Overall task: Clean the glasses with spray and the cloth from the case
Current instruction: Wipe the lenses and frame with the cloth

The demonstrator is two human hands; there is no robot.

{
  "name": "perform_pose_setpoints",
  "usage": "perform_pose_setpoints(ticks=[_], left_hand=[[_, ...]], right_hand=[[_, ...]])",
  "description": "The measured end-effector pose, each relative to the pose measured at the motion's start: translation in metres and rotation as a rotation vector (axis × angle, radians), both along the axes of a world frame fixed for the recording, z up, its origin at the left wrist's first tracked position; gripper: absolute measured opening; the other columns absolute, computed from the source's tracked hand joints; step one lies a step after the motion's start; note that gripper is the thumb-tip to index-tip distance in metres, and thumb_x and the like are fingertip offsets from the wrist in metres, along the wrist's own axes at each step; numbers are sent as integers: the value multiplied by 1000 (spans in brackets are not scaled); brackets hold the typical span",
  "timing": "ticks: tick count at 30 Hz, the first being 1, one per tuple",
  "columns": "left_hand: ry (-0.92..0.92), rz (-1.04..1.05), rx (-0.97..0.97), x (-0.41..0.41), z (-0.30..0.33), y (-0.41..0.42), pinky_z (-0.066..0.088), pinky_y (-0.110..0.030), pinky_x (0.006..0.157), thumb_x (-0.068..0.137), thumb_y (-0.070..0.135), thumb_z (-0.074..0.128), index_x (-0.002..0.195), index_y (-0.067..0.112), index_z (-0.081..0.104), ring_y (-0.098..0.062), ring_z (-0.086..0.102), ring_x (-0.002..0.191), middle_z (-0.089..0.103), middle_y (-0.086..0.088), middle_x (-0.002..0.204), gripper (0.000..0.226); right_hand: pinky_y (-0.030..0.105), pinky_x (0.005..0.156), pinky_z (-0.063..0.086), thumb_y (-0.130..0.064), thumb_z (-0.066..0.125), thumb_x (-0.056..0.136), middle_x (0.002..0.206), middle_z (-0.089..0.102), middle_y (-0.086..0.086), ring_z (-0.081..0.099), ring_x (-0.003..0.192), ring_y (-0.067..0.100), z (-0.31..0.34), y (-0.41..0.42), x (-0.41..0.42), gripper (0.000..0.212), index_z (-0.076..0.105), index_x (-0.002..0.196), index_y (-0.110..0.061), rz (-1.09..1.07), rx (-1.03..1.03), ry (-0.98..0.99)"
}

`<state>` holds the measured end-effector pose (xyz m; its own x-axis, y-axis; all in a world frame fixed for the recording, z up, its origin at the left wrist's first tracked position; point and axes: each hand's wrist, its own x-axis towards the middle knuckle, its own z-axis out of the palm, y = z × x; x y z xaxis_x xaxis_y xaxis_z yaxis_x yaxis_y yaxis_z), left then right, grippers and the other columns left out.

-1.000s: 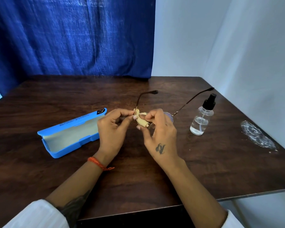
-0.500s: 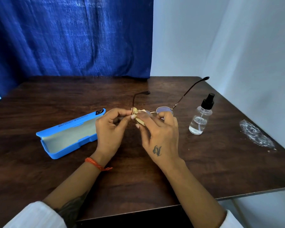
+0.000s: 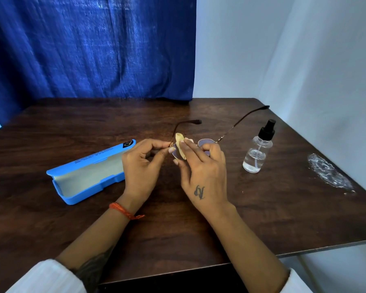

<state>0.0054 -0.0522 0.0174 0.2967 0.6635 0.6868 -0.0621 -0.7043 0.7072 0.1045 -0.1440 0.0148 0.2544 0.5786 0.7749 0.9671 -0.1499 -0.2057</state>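
Note:
Thin-framed glasses [image 3: 206, 143] with bluish round lenses are held above the table's middle, their temples open and pointing away from me. My left hand [image 3: 143, 166] pinches the frame at the left hinge. My right hand [image 3: 201, 172] presses a small pale yellow cloth [image 3: 180, 145] against the left lens, fingers over the cloth and thumb behind. A clear spray bottle [image 3: 257, 152] with a black pump top stands upright to the right of the hands. The blue glasses case [image 3: 89, 176] lies open to the left, its pale lining showing.
The dark wooden table [image 3: 178, 240] ends close to my body and at the right. A crumpled clear plastic wrapper [image 3: 329, 172] lies near the right edge. A blue curtain hangs behind the table and a white wall stands on the right.
The glasses have tilted so the lenses face more toward me and the right temple has swung higher. My right hand's fingers have slid the cloth across the left lens.

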Motion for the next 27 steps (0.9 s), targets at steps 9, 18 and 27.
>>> perform_pose_setpoints(ticks=[9,18,27], left_hand=[[-17,-38,-76,2,-3,-2,55,-24,73,78,16,68,90,19,66,-13,67,81,70,-2,86,13],[-2,-38,-55,2,-2,-2,55,-31,76,79,16,67,91,21,65,-16,67,85,69,-3,88,13],[-16,-16,-34,1,1,-2,53,-22,75,80,12,66,90,24,63,-11,65,83,66,10,87,16]], right_hand=[[14,85,37,-2,51,76,97,72,3,45,89,14,1,2,3,31,73,98,-6,162,171,93],[32,71,47,-1,66,74,83,72,1,53,75,21,1,-2,5,16,74,85,-8,166,215,-39],[27,78,47,-1,67,78,104,71,1,50,84,17,-3,0,3,25,72,101,-6,201,168,6]])
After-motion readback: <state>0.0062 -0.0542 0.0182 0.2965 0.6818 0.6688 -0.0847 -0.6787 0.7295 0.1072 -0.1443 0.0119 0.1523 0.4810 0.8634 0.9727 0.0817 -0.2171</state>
